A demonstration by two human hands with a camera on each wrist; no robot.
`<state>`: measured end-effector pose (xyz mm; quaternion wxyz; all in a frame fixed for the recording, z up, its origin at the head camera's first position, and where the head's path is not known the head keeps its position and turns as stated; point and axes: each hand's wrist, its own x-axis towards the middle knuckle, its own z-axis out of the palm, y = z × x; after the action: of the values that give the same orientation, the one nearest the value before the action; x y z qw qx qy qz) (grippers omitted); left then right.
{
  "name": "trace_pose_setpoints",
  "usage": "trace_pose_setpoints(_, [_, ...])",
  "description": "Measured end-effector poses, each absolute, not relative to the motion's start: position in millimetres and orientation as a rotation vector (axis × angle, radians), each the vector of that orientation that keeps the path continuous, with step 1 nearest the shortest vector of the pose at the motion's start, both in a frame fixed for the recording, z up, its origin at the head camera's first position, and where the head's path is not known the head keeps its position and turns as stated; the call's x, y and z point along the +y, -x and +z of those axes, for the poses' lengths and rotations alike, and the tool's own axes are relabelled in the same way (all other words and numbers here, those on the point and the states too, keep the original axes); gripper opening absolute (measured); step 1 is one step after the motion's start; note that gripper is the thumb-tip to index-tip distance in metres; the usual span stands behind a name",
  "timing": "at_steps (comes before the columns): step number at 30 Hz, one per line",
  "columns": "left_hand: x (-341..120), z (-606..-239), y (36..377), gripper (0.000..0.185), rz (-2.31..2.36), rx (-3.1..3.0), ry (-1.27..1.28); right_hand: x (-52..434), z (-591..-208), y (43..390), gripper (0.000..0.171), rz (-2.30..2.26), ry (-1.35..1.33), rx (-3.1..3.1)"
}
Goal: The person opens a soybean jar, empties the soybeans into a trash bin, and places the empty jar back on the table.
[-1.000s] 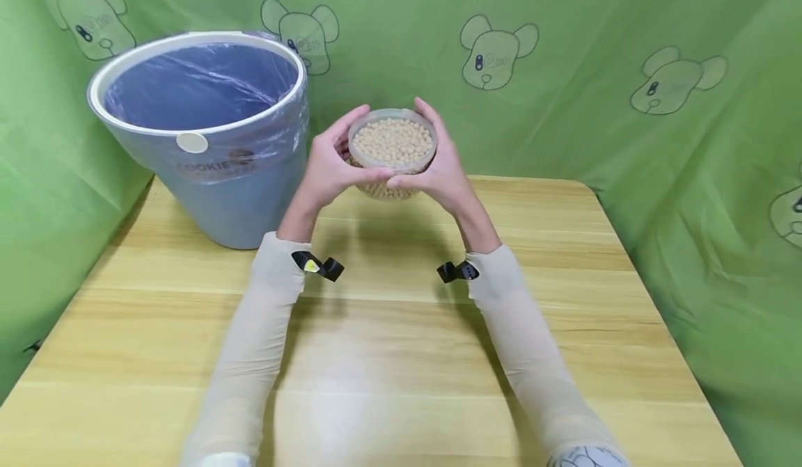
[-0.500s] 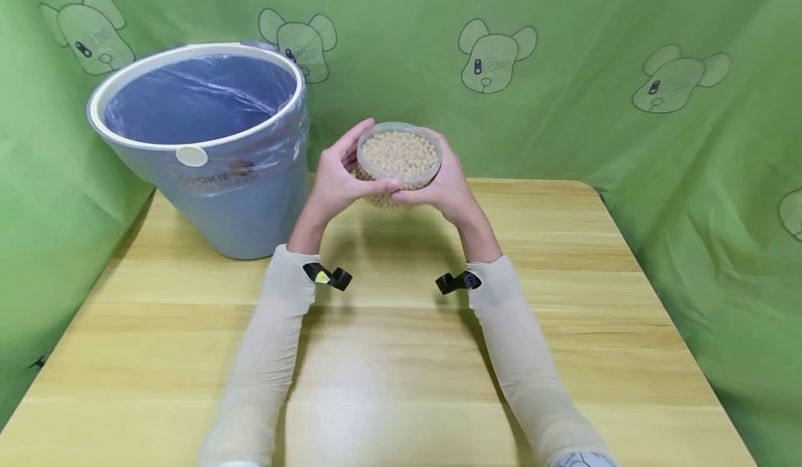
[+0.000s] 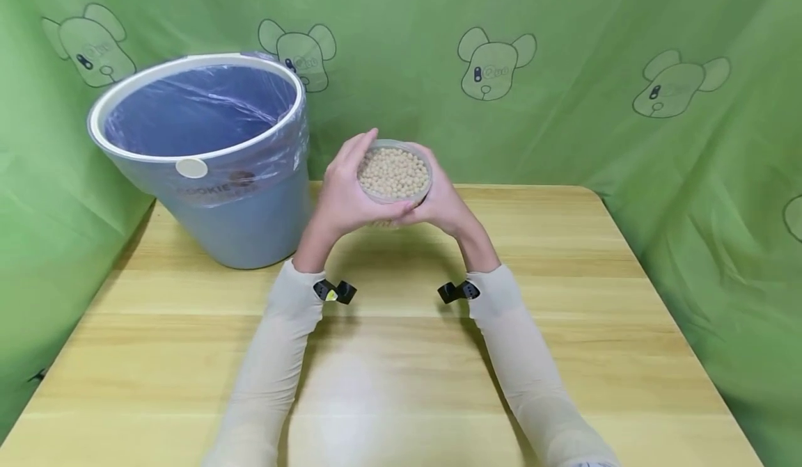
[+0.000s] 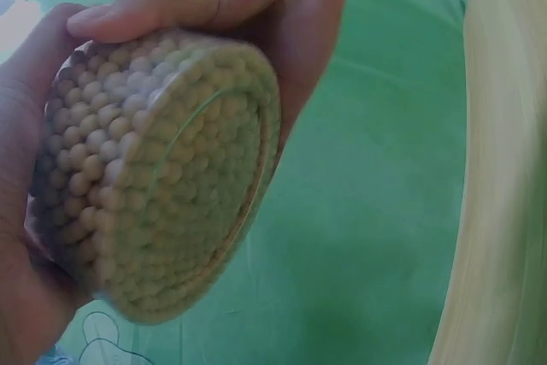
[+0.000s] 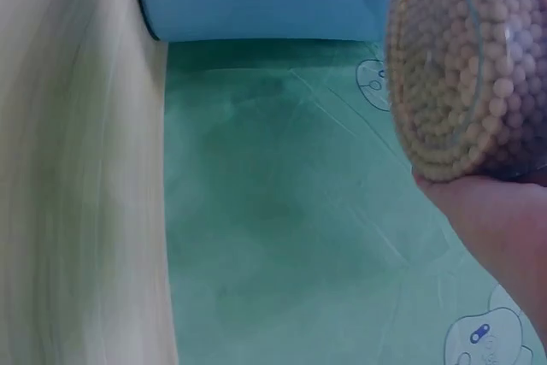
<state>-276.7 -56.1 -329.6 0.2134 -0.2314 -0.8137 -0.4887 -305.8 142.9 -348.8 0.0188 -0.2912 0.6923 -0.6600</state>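
A round clear plastic tub (image 3: 393, 172), filled with small beige balls, is held above the far half of the table. In the head view its top faces me, tipped slightly toward me. My left hand (image 3: 347, 188) grips its left side and my right hand (image 3: 441, 199) its right side. The thumbs meet at the near wall. From the left wrist view, the tub's underside (image 4: 201, 185) shows, off the table, with balls visible through the plastic. The right wrist view shows the tub (image 5: 466, 66) above the right palm (image 5: 496, 220).
A blue-grey bin (image 3: 244, 223) with a white rim and clear bag liner stands at the back left of the wooden table (image 3: 388, 376). Green cloth (image 3: 401, 8) with bear-like drawings hangs behind and at both sides. Black wrist cameras (image 3: 460, 291) sit on the pale sleeves.
Both hands have brought the tub slightly lower and nearer. It has tipped toward me, so less of its front wall shows. The whole head view has also shifted a little.
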Motion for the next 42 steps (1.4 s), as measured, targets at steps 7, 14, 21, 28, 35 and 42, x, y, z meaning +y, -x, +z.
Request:
trace_pose_setpoints(7, [-53.0,-334.8,276.3,0.103,-1.356,-2.089,0.649,141.2,-350.7,300.7,0.123,-2.034,0.858,2.142])
trace_pose_setpoints(14, [-54.4,-333.6,276.8,0.092,-1.421,-2.026,0.623,134.1,-349.7,297.5,0.112,-2.136,0.883,2.163])
trace_pose_setpoints(21, [-56.8,-331.3,274.5,0.103,-1.452,-2.144,0.586,130.2,-348.2,295.0,0.110,-2.111,0.916,2.265])
trace_pose_setpoints(28, [-48.5,-330.4,273.0,0.100,-1.398,-2.170,0.491,127.6,-349.0,294.6,0.115,-2.093,0.840,2.409])
trace_pose_setpoints(35, [-33.3,-335.5,273.9,0.106,-1.287,-2.181,0.378,117.2,-338.0,277.9,0.119,-2.074,0.753,2.643])
trace_pose_setpoints(42, [-55.0,-333.5,279.0,0.106,-1.348,-2.193,0.651,134.4,-333.9,285.5,0.114,-2.052,0.886,2.536])
